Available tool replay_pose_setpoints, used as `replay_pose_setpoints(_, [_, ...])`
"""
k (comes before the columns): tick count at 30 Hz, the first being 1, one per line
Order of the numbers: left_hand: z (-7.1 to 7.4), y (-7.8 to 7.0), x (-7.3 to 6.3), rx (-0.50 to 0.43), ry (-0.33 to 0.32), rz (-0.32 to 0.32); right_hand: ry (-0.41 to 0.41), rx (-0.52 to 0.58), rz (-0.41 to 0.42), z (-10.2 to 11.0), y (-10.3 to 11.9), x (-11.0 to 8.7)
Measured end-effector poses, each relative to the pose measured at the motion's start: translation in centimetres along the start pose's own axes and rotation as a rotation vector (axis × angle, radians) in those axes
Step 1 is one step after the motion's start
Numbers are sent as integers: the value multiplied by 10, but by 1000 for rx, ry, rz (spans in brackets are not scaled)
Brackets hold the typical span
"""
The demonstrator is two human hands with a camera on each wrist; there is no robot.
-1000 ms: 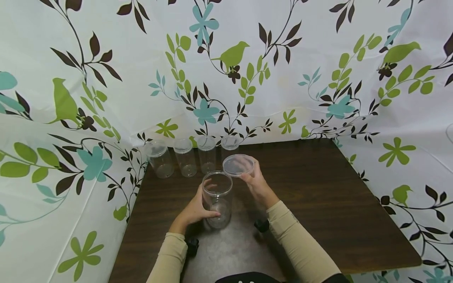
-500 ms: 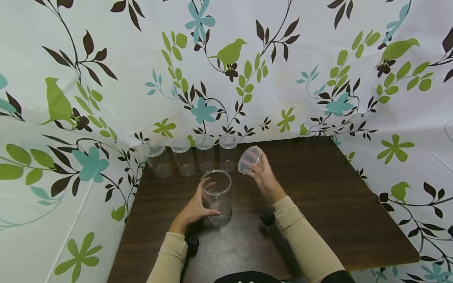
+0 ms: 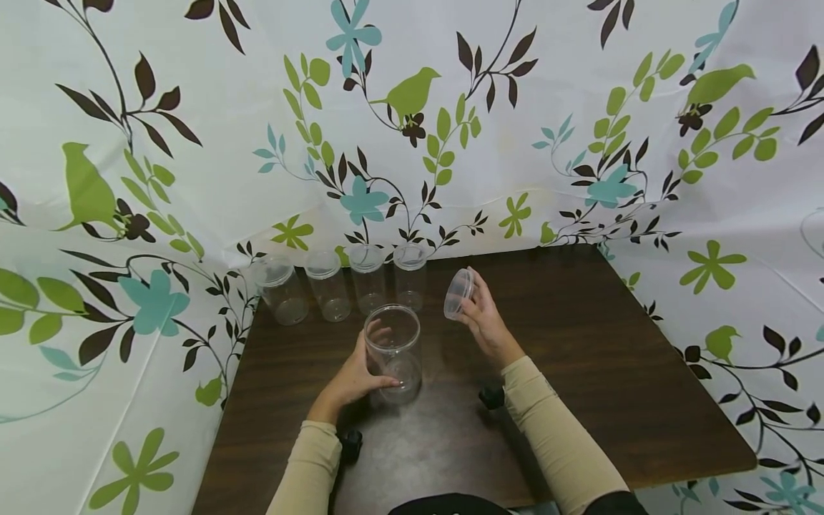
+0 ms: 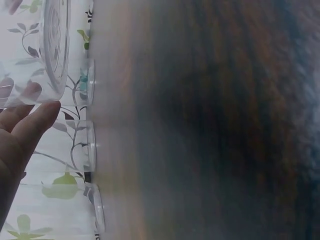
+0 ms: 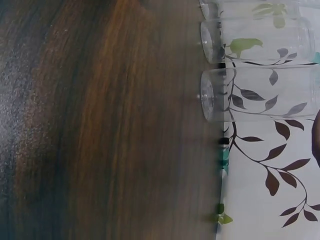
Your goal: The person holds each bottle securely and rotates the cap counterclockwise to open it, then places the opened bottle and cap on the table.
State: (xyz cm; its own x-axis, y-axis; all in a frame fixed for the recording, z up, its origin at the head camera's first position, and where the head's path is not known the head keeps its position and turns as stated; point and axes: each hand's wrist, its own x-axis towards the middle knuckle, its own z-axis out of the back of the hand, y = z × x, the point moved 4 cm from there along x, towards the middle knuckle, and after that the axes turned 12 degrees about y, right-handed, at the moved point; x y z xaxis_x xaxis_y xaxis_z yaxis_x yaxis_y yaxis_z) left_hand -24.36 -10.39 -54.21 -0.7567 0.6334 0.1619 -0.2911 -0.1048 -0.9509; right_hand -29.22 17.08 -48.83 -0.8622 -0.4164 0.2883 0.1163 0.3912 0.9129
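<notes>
My left hand grips a clear plastic jar around its side, thumb in front and fingers behind. The jar is upright and its round mouth is uncovered. In the left wrist view, the jar's base shows raised off the table, with fingertips along its wall. To the right of the jar, my right hand holds a clear lid by its rim, tipped nearly on edge and apart from the jar. The right wrist view shows only a sliver of that hand.
Several clear lidded jars stand in a row at the table's back left, just beyond the held jar. The dark wooden table extends to the right. A patterned sheet hangs behind the table and along both sides.
My right hand has moved the lid away from above the jar, to the right, and turned it from nearly flat to almost on edge. The left hand keeps the jar in nearly the same place.
</notes>
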Motion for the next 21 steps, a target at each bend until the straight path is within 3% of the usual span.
replay_pose_setpoints(11, [0, -4, 10, 48, -47, 15, -16, -162, -38, 11, -1, -8])
replay_pose_setpoints(21, [-1, -5, 21, 81, -30, 24, -75, -293, -131, 21, 0, -17])
